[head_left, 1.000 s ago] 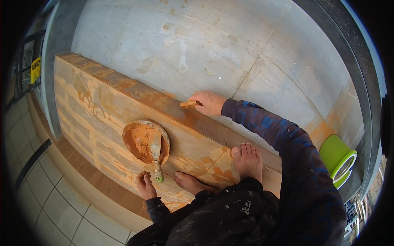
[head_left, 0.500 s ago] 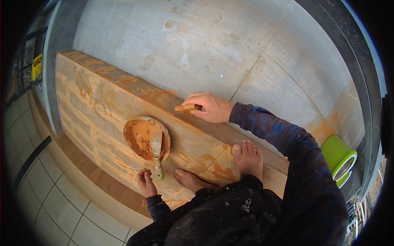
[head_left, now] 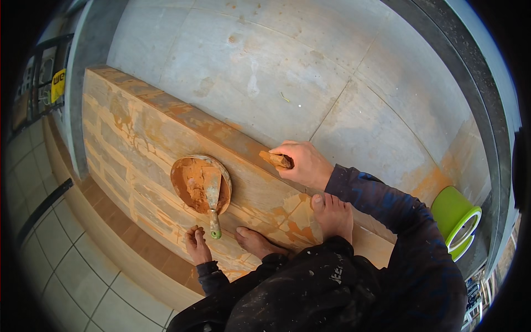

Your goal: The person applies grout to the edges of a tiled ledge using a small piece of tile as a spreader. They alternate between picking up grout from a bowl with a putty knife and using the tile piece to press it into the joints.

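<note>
My right hand (head_left: 304,163) grips a small flat block (head_left: 275,159) coated in orange-brown paste, above the long edge of the tiled step (head_left: 254,180). What the block is made of cannot be made out. My left hand (head_left: 197,244) hangs low with its fingers curled in; whether they hold anything is hidden. Just above it is the handle of a putty knife (head_left: 213,191), with a green end. The knife's wide blade rests in a round bowl (head_left: 228,206) of orange paste (head_left: 193,178). The bowl sits on the step, left of my bare feet.
Grey tiled floor (head_left: 265,72) with orange stains lies beyond the step. A green bucket (head_left: 456,218) stands at the right by a dark frame (head_left: 475,83). Brown edging (head_left: 119,218) and pale floor tiles (head_left: 74,276) lie lower left. A yellow sign (head_left: 58,86) hangs far left.
My right hand has moved right and nearer to me along the step's edge with the block, which now shows at another tilt. My left hand stays nearly where it was.
</note>
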Demonstrator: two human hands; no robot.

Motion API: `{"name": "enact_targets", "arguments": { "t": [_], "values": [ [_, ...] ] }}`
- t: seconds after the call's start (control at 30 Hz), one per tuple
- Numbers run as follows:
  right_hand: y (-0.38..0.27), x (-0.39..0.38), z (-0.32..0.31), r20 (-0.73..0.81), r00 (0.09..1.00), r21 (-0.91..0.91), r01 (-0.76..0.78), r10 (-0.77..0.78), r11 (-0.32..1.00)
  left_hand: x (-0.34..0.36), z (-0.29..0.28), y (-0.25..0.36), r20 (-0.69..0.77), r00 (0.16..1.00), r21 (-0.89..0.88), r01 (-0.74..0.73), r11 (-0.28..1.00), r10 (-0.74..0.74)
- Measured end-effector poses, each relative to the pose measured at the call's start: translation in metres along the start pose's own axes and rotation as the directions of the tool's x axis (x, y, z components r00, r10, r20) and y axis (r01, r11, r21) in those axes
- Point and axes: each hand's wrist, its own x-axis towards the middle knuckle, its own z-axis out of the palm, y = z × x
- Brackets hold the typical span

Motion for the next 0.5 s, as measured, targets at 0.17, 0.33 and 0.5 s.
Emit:
{"name": "enact_targets", "arguments": {
  "t": [0.17,0.33,0.5],
  "values": [
    [-0.017,-0.009,0.039,-0.048,0.999,-0.171,-0.026,0.018,0.985,0.002,-0.009,-0.015,-0.003,0.998,-0.011,-0.056,0.998,0.056],
    [-0.015,-0.040,0.068,-0.118,0.987,-0.450,0.041,-0.105,0.892,-0.004,-0.006,-0.012,-0.007,1.000,0.012,-0.025,1.000,0.025],
    [-0.017,-0.040,0.044,-0.118,0.991,-0.286,0.022,-0.058,0.958,-0.005,-0.007,-0.009,-0.026,0.999,-0.026,-0.024,0.999,0.024]
  ]
}}
